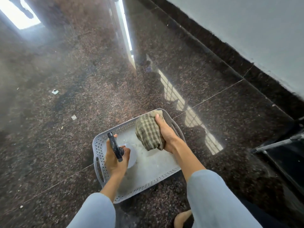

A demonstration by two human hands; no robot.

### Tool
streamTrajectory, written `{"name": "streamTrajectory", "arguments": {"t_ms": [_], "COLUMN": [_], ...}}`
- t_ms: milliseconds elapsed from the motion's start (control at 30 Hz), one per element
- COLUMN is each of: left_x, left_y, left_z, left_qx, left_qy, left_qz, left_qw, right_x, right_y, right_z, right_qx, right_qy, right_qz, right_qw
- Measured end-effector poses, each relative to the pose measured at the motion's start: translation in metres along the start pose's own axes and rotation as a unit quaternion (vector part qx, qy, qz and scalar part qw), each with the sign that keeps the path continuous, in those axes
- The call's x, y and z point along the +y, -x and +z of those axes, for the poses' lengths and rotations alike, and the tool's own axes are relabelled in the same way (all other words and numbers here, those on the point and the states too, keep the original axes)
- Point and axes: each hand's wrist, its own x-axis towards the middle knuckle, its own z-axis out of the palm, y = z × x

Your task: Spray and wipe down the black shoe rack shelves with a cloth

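Observation:
My left hand (115, 157) grips a spray bottle (131, 155) with a black trigger head, held over a grey perforated basket (98, 145) on the floor. My right hand (166, 135) holds a bunched checked cloth (148, 132) above the basket's far right corner. A corner of the black shoe rack (283, 153) shows at the right edge, apart from both hands.
The floor (82, 79) is polished dark granite with bright window reflections and small white scraps (55, 91) on the left. A dark skirting (230, 51) and pale wall run along the upper right. My knee or foot shows at the bottom.

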Motion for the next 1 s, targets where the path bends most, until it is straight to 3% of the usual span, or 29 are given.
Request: {"name": "streamTrajectory", "arguments": {"t_ms": [67,233,500,700,1000], "left_x": [-0.003,0.021,0.056,0.135,0.246], "left_y": [-0.008,-0.015,0.02,0.068,0.135], "left_z": [-0.001,-0.001,0.002,0.015,0.026], "left_qx": [-0.006,-0.05,-0.183,-0.29,-0.38], "left_qy": [-0.09,-0.053,-0.117,-0.103,-0.037], "left_qz": [0.047,0.041,0.1,0.216,0.377], "left_qw": [0.995,0.997,0.971,0.927,0.844], "right_x": [-0.01,-0.037,-0.072,-0.092,-0.169], "right_y": [0.021,0.085,0.182,0.245,0.345], "right_z": [-0.005,-0.02,-0.036,-0.052,-0.068], "right_qx": [0.007,0.018,0.075,0.099,0.089], "right_qy": [-0.019,-0.083,-0.173,-0.235,-0.237], "right_qz": [0.01,0.007,-0.103,-0.214,-0.327], "right_qw": [1.0,0.996,0.977,0.943,0.911]}}
